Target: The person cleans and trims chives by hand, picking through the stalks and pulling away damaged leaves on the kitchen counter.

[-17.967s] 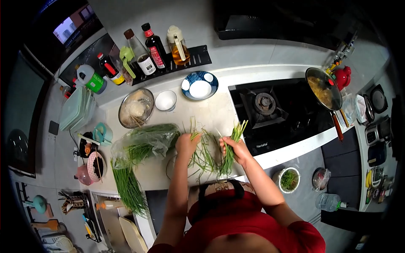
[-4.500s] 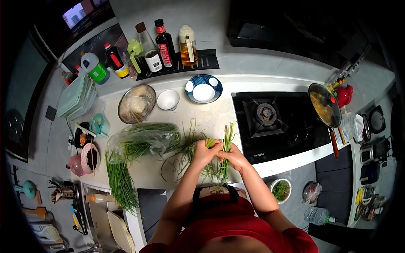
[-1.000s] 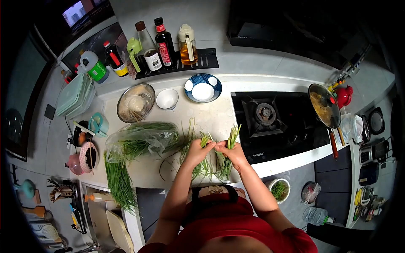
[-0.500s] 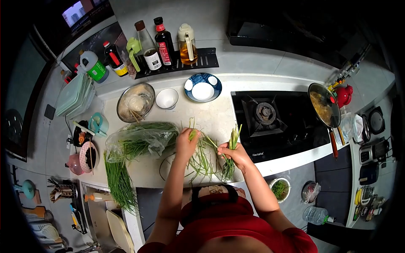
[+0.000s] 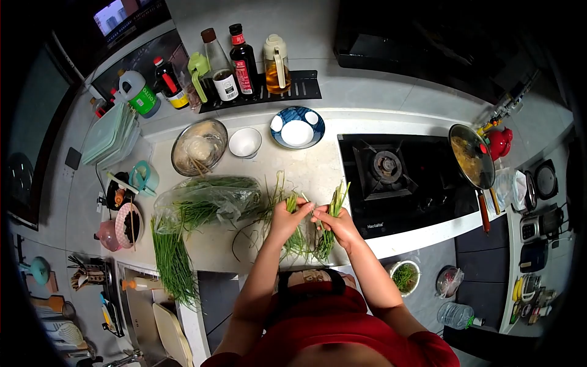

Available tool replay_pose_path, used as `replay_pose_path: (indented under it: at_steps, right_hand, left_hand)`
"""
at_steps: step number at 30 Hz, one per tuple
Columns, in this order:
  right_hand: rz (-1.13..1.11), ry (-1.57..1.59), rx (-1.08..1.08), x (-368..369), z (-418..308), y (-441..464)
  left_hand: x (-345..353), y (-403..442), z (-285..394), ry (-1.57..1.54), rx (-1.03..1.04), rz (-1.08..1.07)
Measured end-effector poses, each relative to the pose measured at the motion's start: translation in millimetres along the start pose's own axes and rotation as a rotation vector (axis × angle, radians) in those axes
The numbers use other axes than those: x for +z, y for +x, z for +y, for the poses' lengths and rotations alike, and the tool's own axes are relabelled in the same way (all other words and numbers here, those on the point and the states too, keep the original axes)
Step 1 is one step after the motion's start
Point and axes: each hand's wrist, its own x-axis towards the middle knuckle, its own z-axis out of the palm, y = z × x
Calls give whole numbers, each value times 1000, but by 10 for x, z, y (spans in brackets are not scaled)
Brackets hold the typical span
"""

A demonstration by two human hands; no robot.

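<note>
My left hand [image 5: 287,220] is closed, with green chives [image 5: 291,200] showing at its fingers. Close beside it, my right hand [image 5: 340,225] grips an upright bunch of chives [image 5: 324,243], pale stems up. Both sets of fingertips almost meet over a thin pale stalk; whether both touch it I cannot tell. Loose chive stalks [image 5: 296,246] lie on the counter beneath and around my left hand. To the left, a clear plastic bag [image 5: 238,199] partly covers a large pile of chives [image 5: 173,263], whose green ends hang over the counter's front edge.
Behind my hands stand a metal bowl [image 5: 178,160], a white bowl [image 5: 246,142] and a blue patterned dish [image 5: 298,142]. A gas stove [image 5: 422,199] is at the right, with a lidded pan [image 5: 471,160]. Below the counter is a white bin [image 5: 417,287] with green scraps.
My left hand has moved right and slightly nearer my body, up to my right hand. The right hand keeps its bunch. The view has shifted a little.
</note>
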Motion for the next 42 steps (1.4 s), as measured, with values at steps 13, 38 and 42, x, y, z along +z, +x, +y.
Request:
replay_pose_path:
  at_steps: [13, 38, 42]
  right_hand:
    - [-80, 75, -3, -29, 1, -24]
    - [-65, -17, 63, -68, 95, 47]
    - [-64, 6, -15, -107, 123, 70]
  left_hand:
    - [-15, -17, -29, 56, 23, -19]
    - [114, 93, -235, -69, 14, -1]
    - [77, 129, -206, -112, -5, 83]
